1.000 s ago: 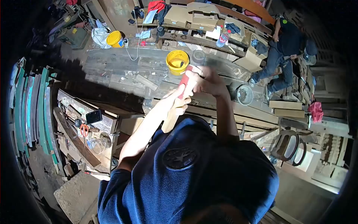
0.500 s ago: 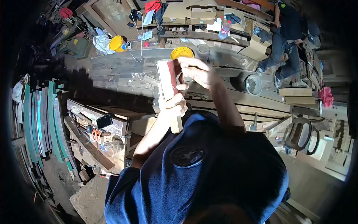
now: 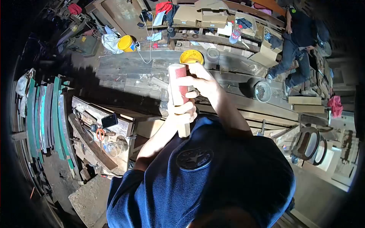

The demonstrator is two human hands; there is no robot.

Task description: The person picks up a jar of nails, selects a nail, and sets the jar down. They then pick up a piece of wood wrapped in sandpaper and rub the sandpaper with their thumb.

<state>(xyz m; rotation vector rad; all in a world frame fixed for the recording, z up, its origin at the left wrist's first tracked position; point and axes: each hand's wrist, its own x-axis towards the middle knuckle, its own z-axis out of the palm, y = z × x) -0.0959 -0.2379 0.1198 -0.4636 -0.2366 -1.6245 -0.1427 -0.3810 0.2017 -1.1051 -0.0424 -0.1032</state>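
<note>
Upright in front of my chest is a pale wooden block (image 3: 175,89), long and squared. My left hand (image 3: 182,113) is wrapped round its lower part, and the block's bottom end sticks out below the fist. A piece of red sandpaper (image 3: 182,91) lies flat along the block's right side. My right hand (image 3: 200,80) presses the sandpaper there, its fingers reaching across it to the block and its thumb lower down near my left hand. Part of the sandpaper is hidden under those fingers.
A yellow bucket (image 3: 192,57) and a grey bucket (image 3: 261,92) stand on the plank floor ahead. At left, a workbench carries a phone (image 3: 109,121) and orange-handled scissors (image 3: 100,133). Long boards (image 3: 47,117) lean further left. Another person (image 3: 298,41) sits at the upper right.
My right hand's fingers have come down and across, from the sandpaper's upper edge to lying over it against the block. The block has turned slightly, showing more of the red face. The view has shifted a little.
</note>
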